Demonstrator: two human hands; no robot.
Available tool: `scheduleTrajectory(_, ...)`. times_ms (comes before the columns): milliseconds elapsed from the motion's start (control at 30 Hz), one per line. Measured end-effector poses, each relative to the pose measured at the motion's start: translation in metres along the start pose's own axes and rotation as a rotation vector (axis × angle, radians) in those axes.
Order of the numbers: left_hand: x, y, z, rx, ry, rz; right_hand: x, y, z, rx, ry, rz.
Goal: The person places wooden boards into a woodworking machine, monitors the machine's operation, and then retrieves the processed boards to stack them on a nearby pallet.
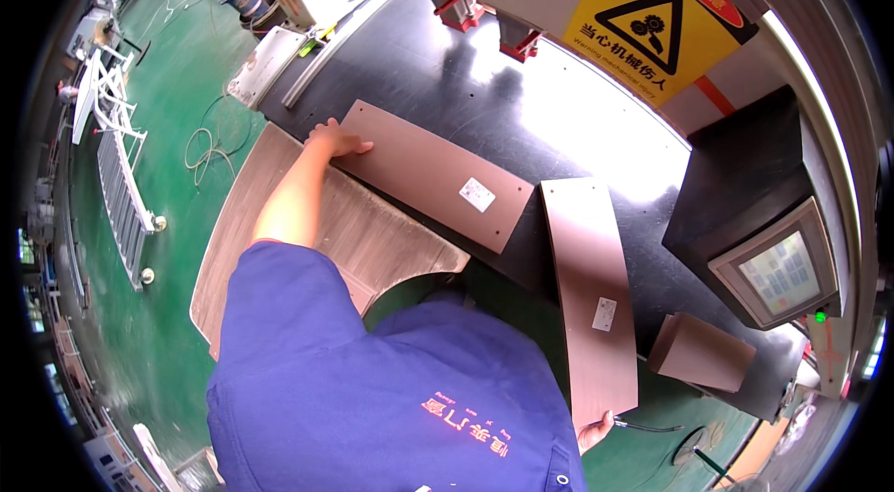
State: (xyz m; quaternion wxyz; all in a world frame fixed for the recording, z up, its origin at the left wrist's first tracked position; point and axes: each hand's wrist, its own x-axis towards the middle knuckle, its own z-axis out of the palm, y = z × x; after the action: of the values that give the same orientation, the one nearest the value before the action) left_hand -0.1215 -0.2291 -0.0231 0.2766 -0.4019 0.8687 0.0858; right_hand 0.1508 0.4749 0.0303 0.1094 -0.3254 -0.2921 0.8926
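Note:
A long brown panel (pixel 419 166) with a small white label lies slantwise on the dark machine table (pixel 419 45). At its far left end my left hand (pixel 337 139) grips it, thumb on the top face and fingers over the end. A second brown panel (pixel 589 259), also labelled, runs toward me on the right and juts past the table's near edge. Its near end is in my right hand (pixel 593 433), which is partly hidden by the panel and my jacket. The two panels almost meet at a corner, with small holes near their ends.
A curved wood-toned board (pixel 270 203) adjoins the table at left. At right are a short brown block (pixel 705 352) and a lit control screen (pixel 780 276). Red-tipped machine parts (pixel 461 13) hang over the back. A white wheeled step frame (pixel 121 175) stands on the green floor.

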Motion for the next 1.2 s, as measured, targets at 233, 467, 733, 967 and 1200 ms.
scheduleTrajectory(233,-0.035,-0.022,-0.008,-0.265,0.051,0.166,0.015,-0.006,-0.003,-0.025,-0.023,0.061)
scheduleTrajectory(467,-0.039,-0.017,0.003,-0.548,0.029,0.073,0.02,-0.004,-0.004,-0.086,0.014,0.049)
scheduleTrajectory(733,-0.044,-0.024,0.016,-0.677,-0.027,0.112,0.021,-0.002,-0.006,-0.073,0.02,0.087)
scheduleTrajectory(967,-0.06,-0.024,0.02,-0.649,0.001,0.095,0.025,0.002,-0.007,-0.066,0.034,0.092)
scheduleTrajectory(1200,-0.085,-0.031,0.027,-0.117,0.418,0.587,0.021,0.008,0.006,-0.121,0.029,0.101)
